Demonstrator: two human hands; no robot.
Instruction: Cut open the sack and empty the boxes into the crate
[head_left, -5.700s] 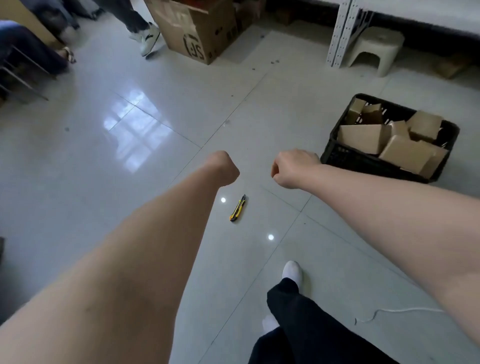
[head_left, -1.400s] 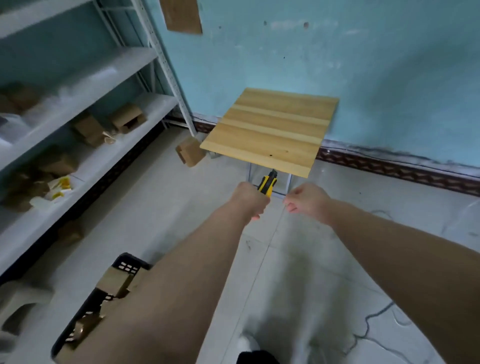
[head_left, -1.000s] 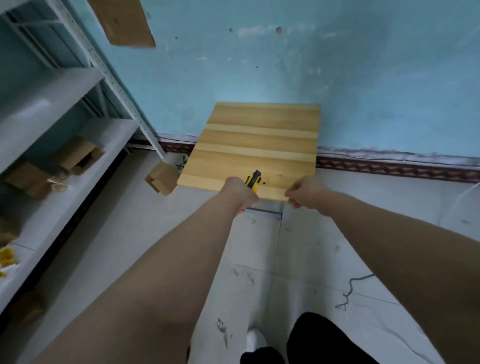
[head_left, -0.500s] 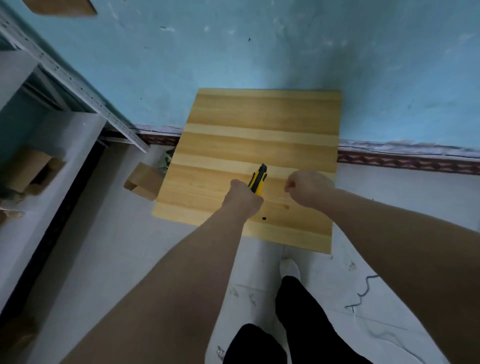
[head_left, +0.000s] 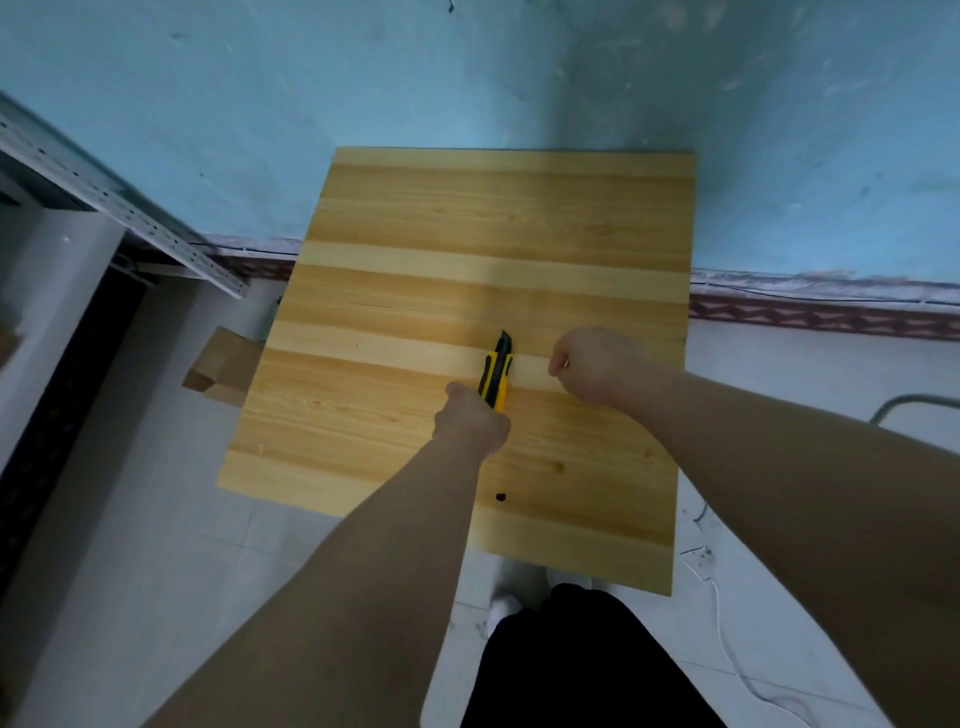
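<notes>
Both hands were out over the table (head_left: 519, 218). His left hand (head_left: 472, 423) was wrapped round the knife (head_left: 496, 376), a yellow and black cutter pointing away from him, its tip low over the wood; whether the blade was out, I could not tell. The right hand (head_left: 597, 364) was curled into a loose fist just beside the knife, gripping nothing that I could see.

As for the job, neither the sack nor the crate was anywhere in sight from where he stood, so I could not say where they lay or how full the crate was. With the cutter held over a bare tabletop, I judged that he was about to put it down, which would suit a man whose cutting was finished, though that was only my reading. Nothing showed whether any boxes were left to tip out.

One small box (head_left: 223, 370) lay on the floor (head_left: 130, 519), tucked against the table's left edge.

The table was pale striped pine with a dark knot near the front, pushed against a scuffed blue wall (head_left: 467, 78). Grey metal shelving (head_left: 104, 192) stood on the left, and a thin white cable (head_left: 727, 670) trailed across the tiles on the right.
</notes>
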